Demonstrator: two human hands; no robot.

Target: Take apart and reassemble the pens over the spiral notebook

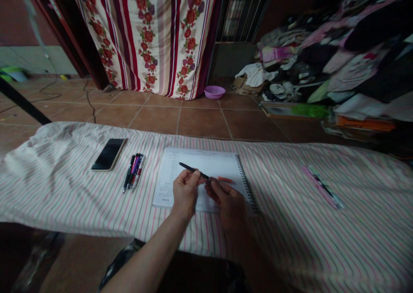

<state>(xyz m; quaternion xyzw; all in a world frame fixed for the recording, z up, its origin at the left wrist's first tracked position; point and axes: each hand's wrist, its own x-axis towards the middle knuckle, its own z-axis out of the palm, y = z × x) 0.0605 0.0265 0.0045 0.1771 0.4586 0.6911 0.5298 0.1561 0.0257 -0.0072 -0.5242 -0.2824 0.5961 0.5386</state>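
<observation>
My left hand [186,189] pinches a slim black pen [189,167] between thumb and fingers, its far end pointing up and to the left. At the pen's other end, the closed fingertips of my right hand [227,200] grip it. Both hands are above a spiral-bound notebook [206,157], whose wire binding runs down its right side. A small orange object [226,180] shows just behind my right fingers; whether it lies on the page or is held, I cannot tell. Printed text covers the notebook's left part.
Left of the notebook, several pens [133,172] lie side by side near a dark-screened phone [109,154]. More pens [323,187] rest on the striped cloth [284,172] at right. Beyond are a flowered curtain [151,35], a purple basin [214,92] and piled clothes [342,60].
</observation>
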